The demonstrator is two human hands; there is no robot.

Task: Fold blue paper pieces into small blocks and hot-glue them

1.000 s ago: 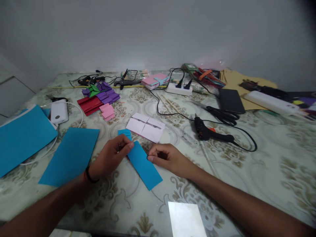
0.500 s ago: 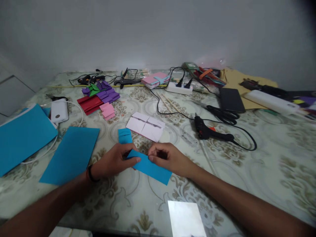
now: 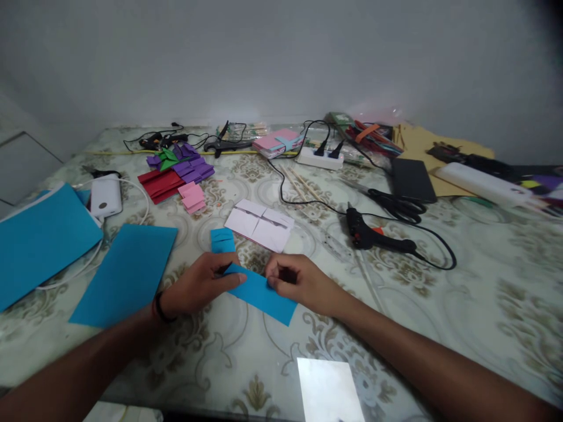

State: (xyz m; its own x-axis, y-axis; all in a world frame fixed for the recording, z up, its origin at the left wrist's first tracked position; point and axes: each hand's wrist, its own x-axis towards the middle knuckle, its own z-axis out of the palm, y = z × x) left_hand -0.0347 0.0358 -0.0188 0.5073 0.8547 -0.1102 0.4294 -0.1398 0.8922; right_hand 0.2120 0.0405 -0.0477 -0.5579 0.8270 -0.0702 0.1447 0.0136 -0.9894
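Between my hands is a blue paper strip [image 3: 264, 299], tilted a little with its right end lower. My left hand [image 3: 204, 284] pinches its left end, thumb on top and fingers beneath. At the strip's upper edge, my right hand [image 3: 299, 281] has thumb and fingertips pressed together on the paper. Just behind my left hand lies a smaller folded blue paper piece [image 3: 223, 240]. Beyond the hands sits a folded white paper piece [image 3: 259, 224] with slits across it. A blue paper sheet [image 3: 127, 272] lies left of my left hand.
A black glue gun [image 3: 373, 234] with its cord and black scissors [image 3: 391, 202] lie to the right. Folded red [image 3: 160, 186], purple and pink papers [image 3: 192, 197] are at the back left. A power strip [image 3: 320, 158] stands behind, and a white rectangle [image 3: 329, 390] shows near the front.
The blue strip has shifted slightly left, its right end now less far out. My left hand has moved a little left and my right hand stays about where it was.
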